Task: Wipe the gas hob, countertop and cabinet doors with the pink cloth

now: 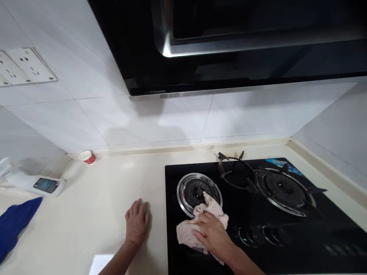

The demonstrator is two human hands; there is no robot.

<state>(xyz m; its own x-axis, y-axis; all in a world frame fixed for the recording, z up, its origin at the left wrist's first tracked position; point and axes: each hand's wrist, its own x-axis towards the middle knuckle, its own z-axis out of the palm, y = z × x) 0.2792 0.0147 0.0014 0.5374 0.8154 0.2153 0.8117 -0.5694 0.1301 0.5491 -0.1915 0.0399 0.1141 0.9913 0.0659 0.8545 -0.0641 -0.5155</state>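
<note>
The two hands are apart: the left hand (137,222) rests palm down on the cream countertop (114,214), relaxed and open with its fingers slightly bent and pointing away from the person, its forearm slanting in from below. The right hand (212,233) is closed over a bunched pale pink cloth (187,232), fingers bent, thumb set apart, forearm angled in from the lower right. The cloth lies on the black gas cooktop (237,208), overlapping the near edge of the left burner (199,189).

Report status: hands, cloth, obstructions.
Right hand holding cloth over near edge of left burner. Left hand palm-down on counter. Rack beside left burner, possibly in the way.
</note>
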